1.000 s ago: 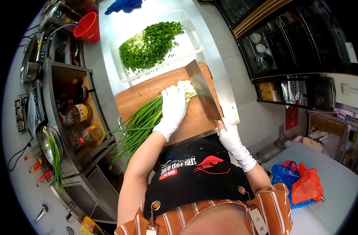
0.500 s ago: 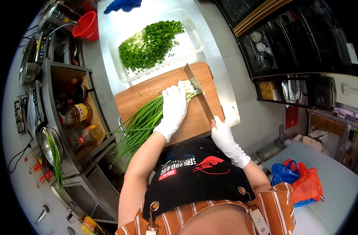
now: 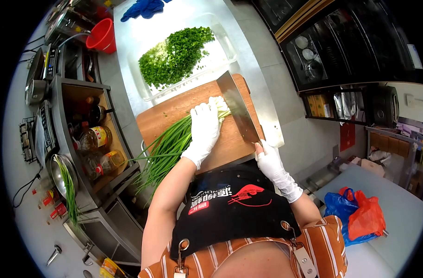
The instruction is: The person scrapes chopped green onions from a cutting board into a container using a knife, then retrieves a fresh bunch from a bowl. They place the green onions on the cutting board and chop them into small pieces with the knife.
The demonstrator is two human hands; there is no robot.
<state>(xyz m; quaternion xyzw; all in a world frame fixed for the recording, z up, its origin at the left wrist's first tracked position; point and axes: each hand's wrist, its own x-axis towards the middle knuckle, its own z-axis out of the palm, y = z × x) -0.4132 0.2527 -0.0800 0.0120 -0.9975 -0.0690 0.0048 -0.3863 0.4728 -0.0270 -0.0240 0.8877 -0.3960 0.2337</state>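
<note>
Centrally in frame, a white-gloved left hand (image 3: pixel 205 132) clasps long green scallions (image 3: pixel 170 136) on a brown wooden board (image 3: pixel 223 150); the white-gloved right hand (image 3: pixel 272 164) grips a broad steel cleaver (image 3: pixel 238 105), risking cut fingertips should the bundle roll.

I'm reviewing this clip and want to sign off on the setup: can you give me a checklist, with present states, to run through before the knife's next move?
1. Left hand holding the green onions: ok.
2. Left fingers clear of the knife: ok, white onion ends lie between.
3. Right hand gripping the knife: ok, though the handle is mostly hidden.
4. Gloves whole: cannot tell; skin colour shows at a right fingertip.
5. Onions fully on the cutting board: not ok, the green ends hang past its edge.
6. Board secured against sliding: cannot tell, its underside is hidden.
</note>
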